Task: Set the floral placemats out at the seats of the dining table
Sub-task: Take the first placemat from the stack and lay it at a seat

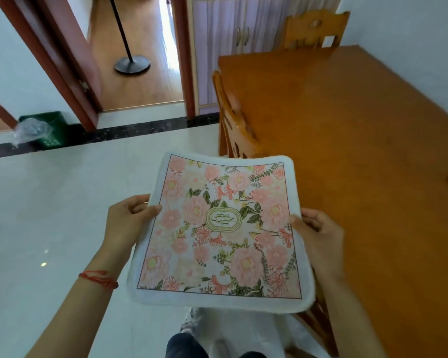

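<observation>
Placemat (221, 233) between both hands' fingers (150, 210)

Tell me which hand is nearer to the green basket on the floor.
Left. The left hand grips the placemat's left edge, on the side toward the green basket. The right hand grips the opposite edge, beside the dining table, farther from it.

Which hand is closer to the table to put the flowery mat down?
The right hand. It grips the placemat's right edge, just over the dining table's near side. The left hand holds the other edge out over the floor.
</observation>
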`<state>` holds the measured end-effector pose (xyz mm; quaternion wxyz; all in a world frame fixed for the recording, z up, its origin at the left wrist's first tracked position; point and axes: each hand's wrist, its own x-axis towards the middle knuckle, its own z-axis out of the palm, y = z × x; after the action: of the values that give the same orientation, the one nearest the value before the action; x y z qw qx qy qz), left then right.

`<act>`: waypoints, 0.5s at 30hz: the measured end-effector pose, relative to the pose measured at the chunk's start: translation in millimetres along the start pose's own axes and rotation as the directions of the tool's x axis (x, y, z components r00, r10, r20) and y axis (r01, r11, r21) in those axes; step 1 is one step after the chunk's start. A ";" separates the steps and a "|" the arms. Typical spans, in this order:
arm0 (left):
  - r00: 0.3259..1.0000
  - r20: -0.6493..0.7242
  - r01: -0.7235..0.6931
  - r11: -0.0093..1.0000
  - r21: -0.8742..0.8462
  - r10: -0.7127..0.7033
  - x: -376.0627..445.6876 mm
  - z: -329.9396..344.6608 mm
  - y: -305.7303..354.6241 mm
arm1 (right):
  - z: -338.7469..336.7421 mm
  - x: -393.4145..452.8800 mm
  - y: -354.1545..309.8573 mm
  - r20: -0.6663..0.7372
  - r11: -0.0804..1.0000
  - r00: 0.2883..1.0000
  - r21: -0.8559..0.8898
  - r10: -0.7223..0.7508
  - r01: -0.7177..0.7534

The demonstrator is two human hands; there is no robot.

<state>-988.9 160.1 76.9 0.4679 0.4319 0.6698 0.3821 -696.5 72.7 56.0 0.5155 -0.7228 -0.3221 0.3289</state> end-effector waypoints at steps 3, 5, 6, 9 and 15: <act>0.996 0.090 -0.026 0.999 0.019 0.024 27.1 27.2 19.6 | -9.1 12.7 -3.8 -0.093 0.998 0.995 0.041 0.040 -0.037; 0.986 0.161 -0.043 0.998 0.045 0.035 45.4 44.5 32.3 | -13.5 18.7 -5.3 -0.163 0.997 0.985 0.064 0.056 -0.046; 0.980 0.197 -0.052 0.997 0.056 0.040 54.5 53.1 38.0 | -15.4 21.1 -6.0 -0.194 0.996 0.979 0.070 0.061 -0.049; 0.950 0.307 -0.096 0.991 0.091 0.063 77.2 80.5 55.2 | -21.6 27.6 -6.5 -0.296 0.992 0.950 0.093 0.104 -0.079; 0.867 0.487 -0.209 0.964 0.167 0.104 98.4 139.4 81.8 | -39.4 24.5 -3.0 -0.473 0.979 0.860 0.158 0.192 -0.132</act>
<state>-856.0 294.7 84.9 0.5353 0.6130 0.5348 0.2275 -651.0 72.1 65.3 0.5928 -0.7743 -0.1000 0.1976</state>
